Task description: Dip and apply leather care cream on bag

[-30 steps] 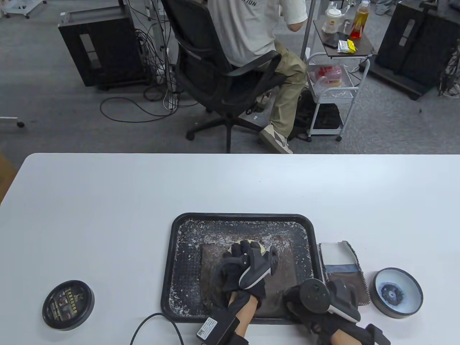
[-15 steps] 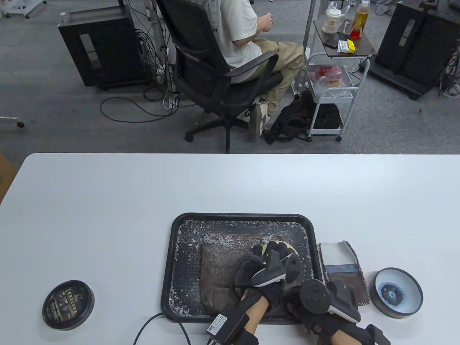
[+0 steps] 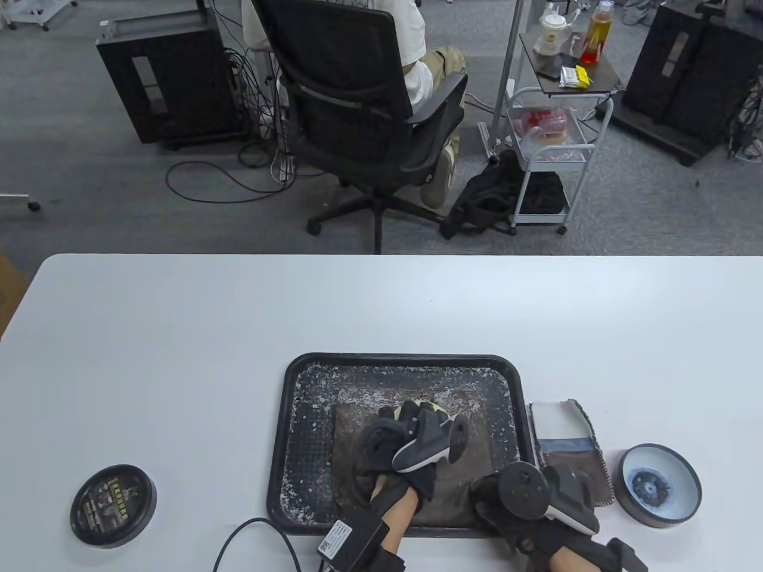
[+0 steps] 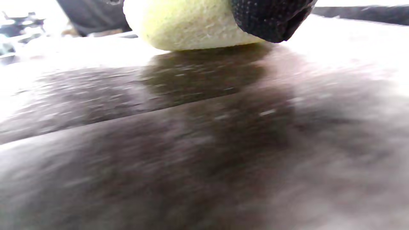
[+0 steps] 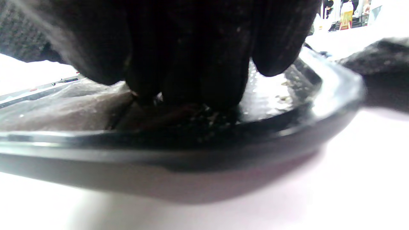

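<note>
Bag (image 3: pixel 471 471) flat in tray (image 3: pixel 289 417) on bench (image 3: pixel 179 357). Left hand (image 3: pixel 411 447): grip curled around yellow sponge (image 4: pixel 188 25), pressed to bag. Right hand (image 3: pixel 524 506): fingers (image 5: pixel 191 64) straight, pressing bag's near right corner. Open cream tin (image 3: pixel 658 485) right of tray, lid (image 3: pixel 113 505) left.

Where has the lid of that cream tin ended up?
In the table view the black lid lies flat on the white table near its front left corner, well left of the black tray and far from the open tin on the right.
</note>
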Tool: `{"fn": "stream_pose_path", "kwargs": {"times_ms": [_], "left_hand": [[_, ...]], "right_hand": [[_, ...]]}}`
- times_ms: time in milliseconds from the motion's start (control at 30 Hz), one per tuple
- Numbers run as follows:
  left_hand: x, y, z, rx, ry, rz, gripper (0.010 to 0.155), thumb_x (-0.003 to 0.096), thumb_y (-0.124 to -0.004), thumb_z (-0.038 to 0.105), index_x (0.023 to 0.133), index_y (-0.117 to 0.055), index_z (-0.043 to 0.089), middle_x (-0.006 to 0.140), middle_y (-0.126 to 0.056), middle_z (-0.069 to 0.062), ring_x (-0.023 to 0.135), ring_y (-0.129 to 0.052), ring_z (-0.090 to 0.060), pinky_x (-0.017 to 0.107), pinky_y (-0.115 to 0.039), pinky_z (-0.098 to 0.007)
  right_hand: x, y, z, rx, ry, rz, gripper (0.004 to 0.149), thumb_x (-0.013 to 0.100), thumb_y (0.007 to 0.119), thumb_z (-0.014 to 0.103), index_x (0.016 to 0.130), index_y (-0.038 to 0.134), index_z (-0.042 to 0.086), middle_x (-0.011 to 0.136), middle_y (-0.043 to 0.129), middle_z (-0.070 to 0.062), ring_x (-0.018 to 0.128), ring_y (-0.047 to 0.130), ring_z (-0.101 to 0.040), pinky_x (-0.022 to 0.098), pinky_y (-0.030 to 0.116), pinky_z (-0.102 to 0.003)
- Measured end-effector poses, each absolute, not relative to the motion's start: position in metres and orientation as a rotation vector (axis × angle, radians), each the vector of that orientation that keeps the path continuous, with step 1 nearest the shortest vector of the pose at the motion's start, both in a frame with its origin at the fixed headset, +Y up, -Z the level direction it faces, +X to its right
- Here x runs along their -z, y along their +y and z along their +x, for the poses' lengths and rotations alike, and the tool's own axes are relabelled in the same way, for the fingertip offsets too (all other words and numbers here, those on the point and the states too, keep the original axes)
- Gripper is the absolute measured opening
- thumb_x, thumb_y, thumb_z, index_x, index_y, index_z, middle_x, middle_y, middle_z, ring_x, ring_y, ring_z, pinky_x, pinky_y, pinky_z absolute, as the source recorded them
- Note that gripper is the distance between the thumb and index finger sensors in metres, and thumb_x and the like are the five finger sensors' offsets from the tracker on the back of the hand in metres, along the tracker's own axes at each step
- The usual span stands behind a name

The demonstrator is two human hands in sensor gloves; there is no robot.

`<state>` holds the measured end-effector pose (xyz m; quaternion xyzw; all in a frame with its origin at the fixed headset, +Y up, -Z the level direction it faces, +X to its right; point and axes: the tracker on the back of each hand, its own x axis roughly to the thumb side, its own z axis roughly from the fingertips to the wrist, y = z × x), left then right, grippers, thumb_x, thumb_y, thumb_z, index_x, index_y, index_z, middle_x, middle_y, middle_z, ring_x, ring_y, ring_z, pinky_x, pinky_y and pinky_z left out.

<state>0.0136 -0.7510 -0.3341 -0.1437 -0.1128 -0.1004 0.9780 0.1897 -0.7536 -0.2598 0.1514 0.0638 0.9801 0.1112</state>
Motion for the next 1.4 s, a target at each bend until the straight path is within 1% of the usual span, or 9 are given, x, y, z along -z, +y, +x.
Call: {"fn": "stream_pose_path", "kwargs": {"times_ms": [267,367,700,900,967,1100,1167,1300,1400], "left_hand": [[0.337,-0.735,-0.026,0.295,-0.058,-0.434,0.066,0.0425,-0.078,0.045,0.101,-0.047,0.045,0.112,-0.049,0.015,0.108,-0.054,-0.015,0.077,-0.054,-0.052],[0.338,-0.731,-0.046,0.219,0.029,-0.466,0.066,0.0425,-0.079,0.044,0.101,-0.047,0.045,0.112,-0.048,0.014,0.108,-0.053,-0.016,0.077,-0.054,-0.053],[0.333,-0.722,-0.067,0.183,0.168,-0.541,0.067,0.0419,-0.079,0.046,0.101,-0.052,0.032,0.107,-0.059,-0.001,0.101,-0.070,-0.024,0.071,-0.066,-0.049],[0.329,-0.726,-0.034,0.372,0.006,-0.462,0.066,0.0411,-0.080,0.047,0.101,-0.055,0.032,0.106,-0.062,0.001,0.099,-0.072,-0.024,0.071,-0.068,-0.047],[0.327,-0.729,-0.018,0.356,-0.101,-0.447,0.065,0.0409,-0.079,0.048,0.100,-0.054,0.035,0.106,-0.061,0.003,0.100,-0.070,-0.021,0.071,-0.068,-0.046],[0.323,-0.737,0.008,0.308,-0.185,-0.384,0.066,0.0407,-0.079,0.048,0.100,-0.054,0.034,0.106,-0.061,0.002,0.099,-0.071,-0.022,0.070,-0.069,-0.046],[0.322,-0.740,0.017,0.294,-0.245,-0.340,0.066,0.0409,-0.078,0.048,0.100,-0.053,0.035,0.106,-0.060,0.003,0.099,-0.070,-0.022,0.071,-0.068,-0.046],[0.321,-0.746,0.036,0.173,-0.324,-0.290,0.066,0.0408,-0.078,0.048,0.100,-0.051,0.036,0.107,-0.057,0.004,0.101,-0.066,-0.021,0.071,-0.067,-0.046],[0.321,-0.747,0.045,0.120,-0.361,-0.269,0.067,0.0410,-0.077,0.049,0.100,-0.049,0.038,0.108,-0.055,0.006,0.101,-0.065,-0.019,0.072,-0.066,-0.046]], "right_hand": [[0.260,-0.754,0.190,-2.880,0.189,0.437,0.043,0.039,0.086,0.042,0.079,0.095,0.029,0.082,0.099,0.001,0.074,0.101,-0.027,0.060,0.079,-0.051],[0.260,-0.754,0.189,-2.879,0.191,0.437,0.043,0.039,0.086,0.042,0.079,0.095,0.029,0.082,0.099,0.001,0.074,0.101,-0.027,0.060,0.079,-0.051],[0.261,-0.753,0.187,-2.878,0.192,0.433,0.043,0.039,0.085,0.043,0.079,0.097,0.028,0.080,0.100,0.001,0.073,0.103,-0.027,0.059,0.080,-0.051],[0.261,-0.753,0.186,-2.881,0.194,0.453,0.044,0.039,0.086,0.042,0.078,0.097,0.027,0.080,0.101,0.000,0.073,0.103,-0.028,0.061,0.080,-0.050],[0.261,-0.753,0.186,-2.877,0.202,0.461,0.044,0.039,0.086,0.042,0.079,0.097,0.026,0.080,0.101,-0.001,0.074,0.103,-0.029,0.061,0.079,-0.050],[0.259,-0.753,0.186,-2.859,0.261,0.502,0.048,0.038,0.087,0.042,0.082,0.095,0.025,0.084,0.098,-0.003,0.078,0.099,-0.032,0.062,0.077,-0.051],[0.257,-0.753,0.185,-2.845,0.315,0.525,0.053,0.037,0.089,0.045,0.085,0.093,0.023,0.087,0.095,-0.005,0.081,0.096,-0.034,0.064,0.074,-0.052],[0.250,-0.758,0.177,-2.812,0.510,0.703,0.081,0.030,0.096,0.054,0.100,0.076,0.019,0.100,0.078,-0.012,0.090,0.082,-0.041,0.068,0.064,-0.057],[0.245,-0.759,0.167,-2.898,0.508,0.749,0.086,0.028,0.098,0.051,0.103,0.070,0.019,0.103,0.071,-0.012,0.092,0.077,-0.042,0.069,0.062,-0.059]]}}
